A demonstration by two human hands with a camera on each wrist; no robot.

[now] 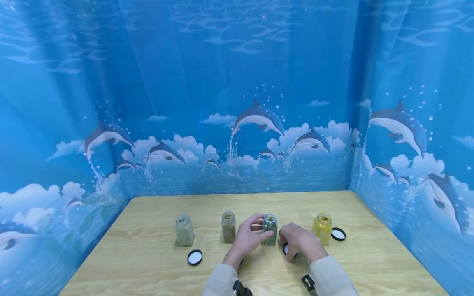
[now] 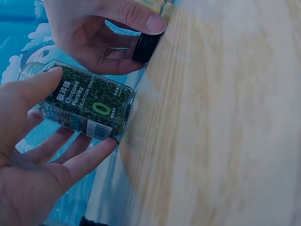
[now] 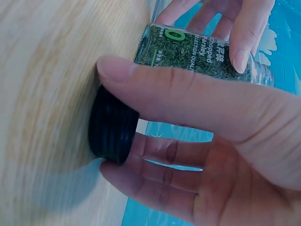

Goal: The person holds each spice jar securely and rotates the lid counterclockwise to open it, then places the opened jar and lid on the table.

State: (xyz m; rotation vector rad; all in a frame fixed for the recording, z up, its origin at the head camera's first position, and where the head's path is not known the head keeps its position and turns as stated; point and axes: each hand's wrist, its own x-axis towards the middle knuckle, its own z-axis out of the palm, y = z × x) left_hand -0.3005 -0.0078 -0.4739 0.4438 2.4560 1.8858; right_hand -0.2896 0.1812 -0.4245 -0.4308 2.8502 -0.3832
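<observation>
A clear glass jar of chopped parsley (image 1: 270, 235), open at the top, stands upright on the table. My left hand (image 1: 246, 239) holds it from the left; the left wrist view shows the thumb across the parsley label (image 2: 77, 96) and fingertips on the opposite side. Just right of the jar, my right hand (image 1: 299, 241) grips a black screw lid (image 3: 112, 128) by its rim between thumb and fingers. The lid rests at the table surface, with its white inner face (image 1: 285, 249) upward. Hand and jar are apart on that side.
Left of the parsley stand an open pale jar (image 1: 184, 233) and an open grey-brown jar (image 1: 228, 230). An open yellow jar (image 1: 322, 231) is at the right, a loose lid (image 1: 338, 234) beside it. Another lid (image 1: 194, 257) lies front left. Printed curtains surround the wooden table (image 1: 148, 238).
</observation>
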